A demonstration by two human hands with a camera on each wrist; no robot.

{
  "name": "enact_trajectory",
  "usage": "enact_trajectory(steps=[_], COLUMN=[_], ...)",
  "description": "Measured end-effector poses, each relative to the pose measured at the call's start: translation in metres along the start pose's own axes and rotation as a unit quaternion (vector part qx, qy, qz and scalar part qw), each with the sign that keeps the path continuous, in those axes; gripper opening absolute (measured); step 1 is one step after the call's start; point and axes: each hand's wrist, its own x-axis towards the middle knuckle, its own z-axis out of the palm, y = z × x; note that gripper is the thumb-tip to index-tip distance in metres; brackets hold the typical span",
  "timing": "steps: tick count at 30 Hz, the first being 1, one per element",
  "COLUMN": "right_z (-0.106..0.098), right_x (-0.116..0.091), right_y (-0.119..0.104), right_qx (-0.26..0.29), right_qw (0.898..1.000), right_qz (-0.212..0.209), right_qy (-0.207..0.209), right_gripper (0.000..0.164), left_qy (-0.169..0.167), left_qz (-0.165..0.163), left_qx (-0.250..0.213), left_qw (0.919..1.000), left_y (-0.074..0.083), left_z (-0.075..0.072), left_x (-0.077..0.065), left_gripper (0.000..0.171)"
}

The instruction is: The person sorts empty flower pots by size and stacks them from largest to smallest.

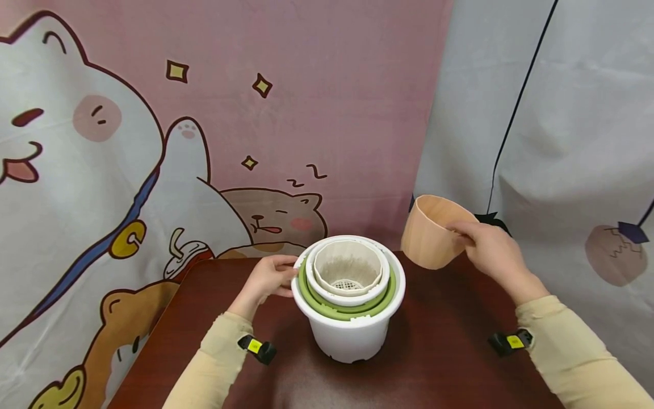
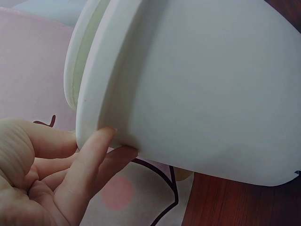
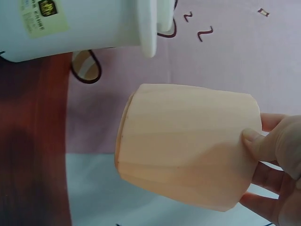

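A large white flowerpot [image 1: 349,341] stands upright on the table. Nested inside it are a green pot [image 1: 334,313], a smaller white pot [image 1: 347,300] and a cream pot [image 1: 347,262] with a mesh of holes in its bottom. My left hand [image 1: 268,278] pinches the large pot's rim at its left, with fingers under the lip in the left wrist view. To the right of the stack, my right hand [image 1: 490,250] holds a peach-coloured flowerpot [image 1: 426,241] by its rim, tilted and raised above the table. In the right wrist view, the thumb presses its outer wall.
The dark red-brown table [image 1: 439,363] ends at the back against a pink cloth [image 1: 332,102] printed with cartoon cats. A grey-white cloth [image 1: 562,125] hangs at the right. A yellowish label [image 3: 44,19] is stuck on the large pot's side.
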Motion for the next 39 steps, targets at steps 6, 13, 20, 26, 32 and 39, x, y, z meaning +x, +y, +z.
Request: enact_trajectory(steps=[6,13,20,26,32,39], right_z=[-0.009,-0.015,-0.021,-0.024,-0.027,-0.027], right_x=[0.004,0.008,0.012,0.015,0.019,0.023], right_y=[-0.008,-0.018,-0.034,-0.045,-0.056,-0.071], right_qx=[0.007,0.017,0.030,0.035,0.044,0.059], right_qw=[1.000,0.998,0.995,0.991,0.987,0.982], right_qz=[-0.014,-0.041,-0.064,-0.090,-0.111,-0.137], right_qy=[0.021,0.050,0.077,0.095,0.104,0.113], right_gripper=[0.033,0.034,0.035,0.034,0.034,0.038], left_qy=[-0.004,-0.003,-0.002,-0.002,0.001,0.004], left_qz=[0.003,0.005,0.005,0.005,0.007,0.004], left_qx=[-0.002,0.001,0.001,-0.003,0.000,0.001], left_qw=[1.0000,1.0000,1.0000,1.0000,1.0000,1.0000], left_y=[0.000,0.001,0.001,0.001,0.001,0.001], left_z=[-0.001,-0.001,0.000,0.000,0.001,0.002], left_x=[-0.001,-0.002,-0.003,-0.002,-0.002,-0.001], left_gripper=[0.037,0.037,0.038,0.036,0.035,0.035])
